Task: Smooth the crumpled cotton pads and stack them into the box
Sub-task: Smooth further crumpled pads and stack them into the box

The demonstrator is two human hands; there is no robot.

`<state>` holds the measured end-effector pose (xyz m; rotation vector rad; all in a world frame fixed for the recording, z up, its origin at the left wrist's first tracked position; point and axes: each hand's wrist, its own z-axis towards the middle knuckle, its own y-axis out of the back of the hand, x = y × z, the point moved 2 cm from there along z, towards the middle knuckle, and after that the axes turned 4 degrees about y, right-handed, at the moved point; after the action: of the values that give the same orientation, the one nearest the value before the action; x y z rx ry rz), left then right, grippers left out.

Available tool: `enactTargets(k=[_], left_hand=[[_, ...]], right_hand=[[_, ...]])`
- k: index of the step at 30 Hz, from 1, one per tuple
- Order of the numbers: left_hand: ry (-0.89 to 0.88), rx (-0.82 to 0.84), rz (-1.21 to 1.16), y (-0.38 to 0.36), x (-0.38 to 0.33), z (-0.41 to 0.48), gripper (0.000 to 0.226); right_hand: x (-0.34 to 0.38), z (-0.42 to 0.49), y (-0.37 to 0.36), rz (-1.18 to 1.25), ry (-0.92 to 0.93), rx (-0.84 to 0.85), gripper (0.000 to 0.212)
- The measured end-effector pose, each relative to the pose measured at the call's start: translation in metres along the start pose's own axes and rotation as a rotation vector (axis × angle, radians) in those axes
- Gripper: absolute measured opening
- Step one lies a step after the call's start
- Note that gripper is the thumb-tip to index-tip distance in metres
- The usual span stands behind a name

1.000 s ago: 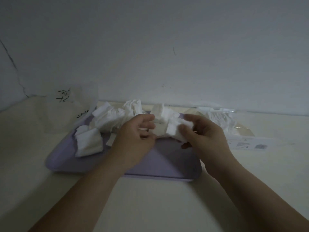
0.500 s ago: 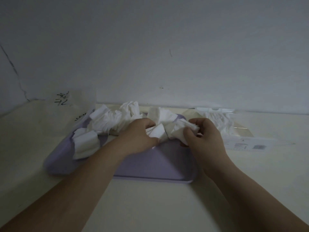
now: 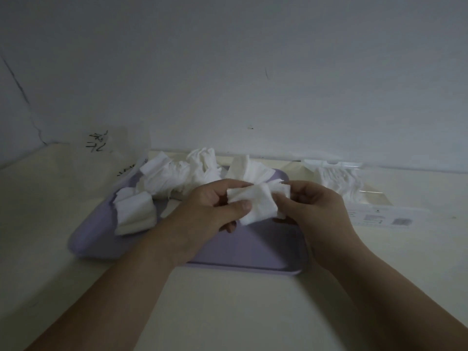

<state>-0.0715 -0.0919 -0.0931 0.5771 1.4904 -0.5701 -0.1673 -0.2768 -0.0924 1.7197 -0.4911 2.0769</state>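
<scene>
Pad, now higher, between hands

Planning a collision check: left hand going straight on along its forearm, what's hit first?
Beyond the square white cotton pad the left hand pinches, probably the crumpled white cotton pad at the lilac plastic tray's far edge; depth unclear, it may pass above.

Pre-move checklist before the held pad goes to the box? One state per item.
1. Grip of left hand on cotton pad: ok.
2. Grip of right hand on its other edge: ok.
3. Pad smoothed flat: not ok, it is creased and folded.
4. Pad held up over purple tray, not lying on it: ok.
5. Top of clear box open to take it: cannot tell.
</scene>
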Motion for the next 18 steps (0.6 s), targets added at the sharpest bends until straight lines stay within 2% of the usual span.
enactTargets(k=[2, 9, 12, 14, 18], left_hand=[[-0.05, 0.038, 0.068, -0.0036, -0.0012, -0.0023, 0.029], [-0.075, -0.179, 0.049, -0.007, -0.0013, -0.0032, 0.029], [-0.153, -0.317, 0.169, -0.0061, -0.0008, -0.0036, 0.036], [-0.21, -0.379, 0.289, -0.0074, -0.0026, -0.0051, 0.036], [-0.31, -0.317, 0.376, -0.0112, -0.0043, -0.0058, 0.027]], right_hand=[[0.0042, -0.0031, -0.0026, 0.04, 0.003, 0.045, 0.011], [0.0061, -0.0052, -0.0072, 0.162, -0.034, 0.172, 0.008], [0.0056, -0.0039, -0.0069, 0.204, -0.06, 0.195, 0.024], [0.0056, -0.0025, -0.007, 0.218, -0.067, 0.216, 0.025], [0.0012, -0.0007, -0.0061, 0.297, -0.086, 0.31, 0.058]])
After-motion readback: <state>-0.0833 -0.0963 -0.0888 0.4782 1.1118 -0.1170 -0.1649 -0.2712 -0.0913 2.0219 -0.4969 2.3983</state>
